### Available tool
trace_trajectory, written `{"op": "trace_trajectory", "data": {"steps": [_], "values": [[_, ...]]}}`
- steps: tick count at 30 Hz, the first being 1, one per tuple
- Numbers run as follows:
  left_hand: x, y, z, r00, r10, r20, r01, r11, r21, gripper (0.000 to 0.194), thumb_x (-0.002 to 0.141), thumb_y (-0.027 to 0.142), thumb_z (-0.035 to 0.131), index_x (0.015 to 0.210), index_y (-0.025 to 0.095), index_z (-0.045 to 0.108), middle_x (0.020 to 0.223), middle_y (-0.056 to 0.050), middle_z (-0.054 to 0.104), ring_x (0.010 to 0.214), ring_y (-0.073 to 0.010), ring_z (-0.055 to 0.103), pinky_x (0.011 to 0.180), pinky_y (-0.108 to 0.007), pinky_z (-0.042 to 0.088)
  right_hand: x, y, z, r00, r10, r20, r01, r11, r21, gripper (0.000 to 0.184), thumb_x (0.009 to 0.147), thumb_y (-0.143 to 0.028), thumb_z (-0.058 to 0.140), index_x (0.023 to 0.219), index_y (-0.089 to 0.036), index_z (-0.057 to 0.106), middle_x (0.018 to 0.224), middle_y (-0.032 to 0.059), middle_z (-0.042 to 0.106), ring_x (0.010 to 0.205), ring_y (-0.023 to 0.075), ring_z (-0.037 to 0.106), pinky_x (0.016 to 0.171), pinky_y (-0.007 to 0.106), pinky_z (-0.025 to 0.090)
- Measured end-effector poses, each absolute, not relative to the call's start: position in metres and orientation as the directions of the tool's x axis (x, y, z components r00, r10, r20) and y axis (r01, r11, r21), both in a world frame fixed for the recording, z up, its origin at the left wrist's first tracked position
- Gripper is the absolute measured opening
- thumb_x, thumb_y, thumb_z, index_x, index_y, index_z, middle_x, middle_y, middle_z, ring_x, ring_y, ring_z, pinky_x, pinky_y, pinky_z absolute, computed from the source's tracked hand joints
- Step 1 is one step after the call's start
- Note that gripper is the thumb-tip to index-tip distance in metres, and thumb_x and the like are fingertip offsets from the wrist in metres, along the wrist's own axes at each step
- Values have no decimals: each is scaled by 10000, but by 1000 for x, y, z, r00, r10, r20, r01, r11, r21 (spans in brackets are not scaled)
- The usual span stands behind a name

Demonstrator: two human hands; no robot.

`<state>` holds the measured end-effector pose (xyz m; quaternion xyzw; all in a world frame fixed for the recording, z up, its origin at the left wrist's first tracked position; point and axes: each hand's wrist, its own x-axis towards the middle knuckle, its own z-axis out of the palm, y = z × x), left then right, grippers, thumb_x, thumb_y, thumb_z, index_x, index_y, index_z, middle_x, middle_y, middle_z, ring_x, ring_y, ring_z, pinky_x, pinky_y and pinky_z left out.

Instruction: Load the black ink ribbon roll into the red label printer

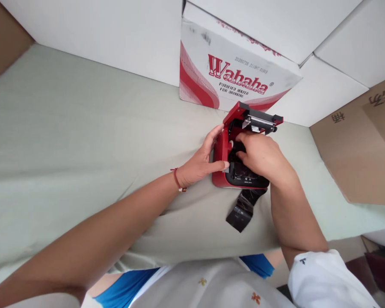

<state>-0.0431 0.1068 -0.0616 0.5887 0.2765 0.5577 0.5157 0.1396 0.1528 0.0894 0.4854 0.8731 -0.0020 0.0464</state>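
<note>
A small red and black label printer (220, 177) stands on the cloth with its lid (234, 112) raised. My left hand (208, 156) grips its left side, thumb at the front corner and fingers along the wall further back. Inside the open body is my right hand (259, 154), its thumb and index finger bent around something dark. The other fingertips are hidden, and I cannot make out what lies between them. A dark, shiny strip (240, 211) hangs out of the printer's front and curls on the cloth.
A white and red water carton (237, 72) stands right behind the printer. White boxes (109, 34) line the back. A brown cardboard box (359, 141) is on the right, another brown box (6, 38) at the far left. Pale green cloth (67, 141) covers the table.
</note>
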Motion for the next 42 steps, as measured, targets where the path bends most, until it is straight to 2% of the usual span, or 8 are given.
{"op": "trace_trajectory", "data": {"steps": [4,8,16,20,28,31,36,42], "values": [[-44,106,-60,233,901,366,-256,-306,917,1115,943,628,886,1817,445,217,1961,-91,230,1804,-353,314,1457,-587,368,177,114,125,-568,816,107,786,576,-224,339,984,-278,733,1319,-292,777,939,27,825,673,234,707,677,397,556],[-45,106,-60,212,901,378,-237,-327,915,1061,945,633,877,1804,434,287,1929,-88,323,1768,-367,384,1422,-588,431,244,80,156,-360,913,193,830,408,-381,322,1020,-587,782,1268,-385,817,573,-47,545,418,174,452,402,356,341],[-47,107,-61,235,913,334,-252,-274,928,1056,928,627,886,1789,408,314,1923,-82,336,1776,-376,361,1434,-569,410,350,86,76,-340,939,-43,933,331,-140,303,961,-459,700,1128,-251,843,898,56,859,573,224,700,549,366,530],[-48,107,-61,230,917,326,-270,-261,927,1065,906,623,904,1776,396,333,1930,-81,316,1794,-375,321,1444,-565,392,327,75,53,-368,930,3,899,357,-255,328,1038,-410,655,1254,-236,830,1222,105,863,630,185,714,611,361,575],[-46,105,-57,235,930,283,-320,-201,926,1056,893,594,920,1757,394,347,1923,-75,318,1798,-384,292,1471,-602,325,273,79,48,-423,871,-251,899,368,-236,254,983,-250,701,1195,-219,839,1075,85,815,839,232,754,767,353,575],[-44,104,-54,237,936,260,-350,-167,922,1063,874,597,934,1745,399,358,1914,-66,333,1802,-397,273,1473,-619,316,283,78,81,-532,775,-340,826,387,-410,287,1024,-316,690,1252,-265,856,1165,100,802,911,228,764,814,354,610],[-43,104,-53,237,936,258,-351,-165,922,1033,880,588,932,1730,398,377,1896,-73,355,1795,-407,285,1463,-653,331,284,80,138,-490,868,-84,762,380,-524,338,1009,-496,794,1296,-345,888,934,40,680,692,176,582,626,333,518],[-42,107,-57,229,932,281,-358,-188,915,1027,877,571,937,1727,400,385,1900,-75,348,1793,-399,295,1475,-651,300,209,106,132,-404,911,86,885,413,-214,369,990,-297,731,1334,-295,865,867,21,758,746,214,681,739,369,500]]}}
